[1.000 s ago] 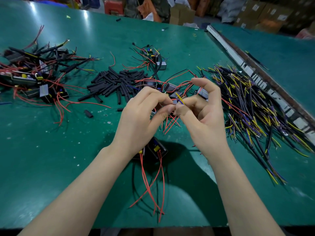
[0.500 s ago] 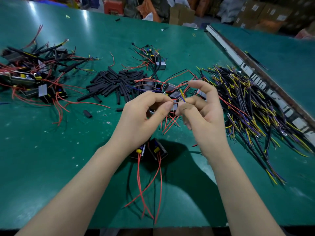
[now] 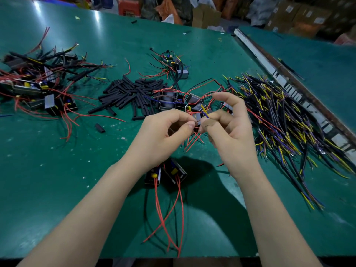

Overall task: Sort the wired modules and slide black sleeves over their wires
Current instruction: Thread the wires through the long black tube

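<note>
Above the middle of the green table (image 3: 57, 180), my left hand (image 3: 163, 135) and my right hand (image 3: 229, 130) meet fingertip to fingertip. Between them they pinch thin wire ends (image 3: 204, 112), yellow and blue, sticking up from my right thumb and finger. What my left fingers pinch is tiny and dark; I cannot tell if it is a sleeve. Two small black modules (image 3: 169, 171) with long red wires lie under my left wrist. A heap of black sleeves (image 3: 131, 93) lies behind my hands.
Sleeved modules with red wires (image 3: 38, 87) are piled at the far left. More modules (image 3: 173, 101) lie just behind my hands and one group (image 3: 173, 62) farther back. A big spread of black, yellow and purple wires (image 3: 285, 120) covers the right. A metal rail (image 3: 289, 81) borders it.
My hands have drifted slightly apart and lowered a little. The right index finger has lifted and curled. The modules under my left wrist shifted slightly.
</note>
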The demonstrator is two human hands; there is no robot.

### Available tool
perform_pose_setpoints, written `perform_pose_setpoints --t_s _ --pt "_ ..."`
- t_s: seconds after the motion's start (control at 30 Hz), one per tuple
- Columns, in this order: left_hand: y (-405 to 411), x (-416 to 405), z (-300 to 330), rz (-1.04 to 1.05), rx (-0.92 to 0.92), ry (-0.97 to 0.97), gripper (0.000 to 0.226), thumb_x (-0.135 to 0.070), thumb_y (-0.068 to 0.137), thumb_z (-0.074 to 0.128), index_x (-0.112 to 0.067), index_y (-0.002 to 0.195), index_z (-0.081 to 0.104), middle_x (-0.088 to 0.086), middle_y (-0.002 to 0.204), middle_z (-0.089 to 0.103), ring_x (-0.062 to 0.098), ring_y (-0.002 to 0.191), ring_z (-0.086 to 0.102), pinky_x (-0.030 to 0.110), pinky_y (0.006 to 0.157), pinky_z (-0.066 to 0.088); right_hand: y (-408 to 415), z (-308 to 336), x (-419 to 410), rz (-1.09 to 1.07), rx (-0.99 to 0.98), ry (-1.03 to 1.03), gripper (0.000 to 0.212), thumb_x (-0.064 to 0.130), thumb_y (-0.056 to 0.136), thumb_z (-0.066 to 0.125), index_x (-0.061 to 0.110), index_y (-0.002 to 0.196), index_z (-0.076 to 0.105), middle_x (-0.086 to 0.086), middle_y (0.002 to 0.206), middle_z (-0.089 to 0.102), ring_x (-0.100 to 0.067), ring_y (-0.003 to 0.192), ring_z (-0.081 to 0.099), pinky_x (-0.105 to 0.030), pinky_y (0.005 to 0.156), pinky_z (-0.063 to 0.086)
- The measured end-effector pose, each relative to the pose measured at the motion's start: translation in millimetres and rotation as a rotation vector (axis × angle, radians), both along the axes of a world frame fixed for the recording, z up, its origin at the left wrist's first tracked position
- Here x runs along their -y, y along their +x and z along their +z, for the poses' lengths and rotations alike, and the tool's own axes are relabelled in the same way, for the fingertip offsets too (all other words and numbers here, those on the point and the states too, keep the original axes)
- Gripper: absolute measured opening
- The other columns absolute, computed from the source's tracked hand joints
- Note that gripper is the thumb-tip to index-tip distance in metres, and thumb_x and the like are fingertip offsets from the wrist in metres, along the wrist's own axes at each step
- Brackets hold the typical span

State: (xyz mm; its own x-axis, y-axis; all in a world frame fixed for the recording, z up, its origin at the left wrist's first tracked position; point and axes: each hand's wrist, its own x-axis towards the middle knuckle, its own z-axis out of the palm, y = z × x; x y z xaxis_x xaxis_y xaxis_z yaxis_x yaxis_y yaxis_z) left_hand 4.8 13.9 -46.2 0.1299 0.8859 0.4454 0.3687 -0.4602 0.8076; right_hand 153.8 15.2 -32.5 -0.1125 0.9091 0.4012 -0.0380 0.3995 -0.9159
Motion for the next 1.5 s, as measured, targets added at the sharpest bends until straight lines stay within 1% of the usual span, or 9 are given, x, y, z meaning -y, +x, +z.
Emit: perform_pose_setpoints --t_s 0.13,0.33,0.5,0.63,0.83,0.93,1.13,1.27,1.5 --pt "-1.2 -0.9 -0.3 0.024 -0.082 0.08 0.014 -0.019 0.088 0.059 -0.013 0.094 0.07 -0.019 0.075 0.059 -0.008 0.068 0.053 0.018 0.07 0.045 0.3 -2.1 -1.8 -0.037 0.03 0.0 0.038 0.007 0.078 0.056 0.028 0.108 0.046 0.008 0.062 0.06 -0.01 0.059 0.049 -0.016 0.056 0.038" --pt "-0.7 1.8 1.3 0.018 0.014 -0.023 0.009 -0.019 0.084 0.063 -0.026 0.086 0.068 -0.018 0.064 0.062 -0.006 0.063 0.055 0.018 0.068 0.047 0.8 -4.8 -3.6 -0.052 0.059 0.018 0.039 0.008 0.079 0.057 0.03 0.109 0.045 0.009 0.063 0.062 -0.014 0.064 0.053 -0.017 0.058 0.04" --pt "0.6 1.9 0.6 0.062 0.011 -0.053 0.011 -0.015 0.082 0.067 -0.025 0.082 0.072 -0.012 0.066 0.065 0.004 0.062 0.058 0.025 0.068 0.05 -1.0 -9.6 -3.1 -0.051 0.105 0.075 0.042 0.004 0.081 0.056 0.03 0.112 0.043 0.01 0.063 0.062 -0.006 0.06 0.052 -0.016 0.061 0.041" --pt "2.3 3.4 -1.0 0.142 -0.011 0.03 0.011 -0.011 0.08 0.066 -0.02 0.08 0.074 -0.019 0.06 0.059 -0.007 0.057 0.051 0.01 0.06 0.039 -2.2 -12.4 -2.6 -0.04 0.133 0.092 0.045 0.003 0.083 0.056 0.033 0.114 0.042 0.007 0.066 0.064 -0.009 0.06 0.052 -0.016 0.06 0.039" --pt "1.2 3.5 0.6 0.073 0.02 -0.014 0.011 -0.013 0.087 0.065 -0.02 0.089 0.073 -0.015 0.073 0.066 -0.001 0.068 0.059 0.021 0.072 0.049 1.2 -9.5 -5.5 -0.091 0.073 0.065 0.044 0.004 0.082 0.057 0.03 0.113 0.041 0.009 0.065 0.063 -0.005 0.062 0.054 -0.015 0.063 0.042" --pt "1.0 2.6 1.2 0.038 0.037 -0.042 0.018 -0.012 0.089 0.064 -0.029 0.089 0.069 -0.017 0.073 0.066 -0.002 0.069 0.06 0.025 0.076 0.052 1.8 -8.1 -5.0 -0.101 0.067 0.045 0.042 0.008 0.081 0.056 0.031 0.112 0.041 0.01 0.065 0.063 -0.01 0.067 0.057 -0.021 0.067 0.045" --pt "0.3 -1.0 -1.8 -0.027 0.067 -0.122 0.017 -0.019 0.089 0.062 -0.036 0.085 0.065 -0.013 0.07 0.067 0.005 0.068 0.06 0.035 0.078 0.053 2.6 -5.9 -5.7 -0.097 0.019 0.019 0.04 0.006 0.081 0.053 0.027 0.112 0.041 0.004 0.063 0.063 -0.002 0.054 0.051 -0.015 0.056 0.039" --pt "-0.6 -2.7 -3.5 -0.048 0.045 -0.118 0.02 -0.016 0.091 0.061 -0.034 0.085 0.065 -0.017 0.063 0.063 -0.001 0.062 0.054 0.023 0.068 0.047 3.0 -4.7 -5.8 -0.098 0.004 0.004 0.041 0.007 0.08 0.054 0.028 0.112 0.041 0.006 0.062 0.063 0.0 0.052 0.051 -0.014 0.054 0.038" --pt "-1.8 -3.1 -6.8 -0.052 -0.032 -0.068 0.008 -0.02 0.09 0.061 -0.023 0.09 0.069 -0.015 0.069 0.063 -0.005 0.064 0.053 0.014 0.067 0.043 7.6 -0.6 -8.5 -0.162 -0.103 -0.014 0.041 0.005 0.078 0.051 0.025 0.112 0.042 0.005 0.063 0.062 -0.003 0.059 0.055 -0.01 0.052 0.038"
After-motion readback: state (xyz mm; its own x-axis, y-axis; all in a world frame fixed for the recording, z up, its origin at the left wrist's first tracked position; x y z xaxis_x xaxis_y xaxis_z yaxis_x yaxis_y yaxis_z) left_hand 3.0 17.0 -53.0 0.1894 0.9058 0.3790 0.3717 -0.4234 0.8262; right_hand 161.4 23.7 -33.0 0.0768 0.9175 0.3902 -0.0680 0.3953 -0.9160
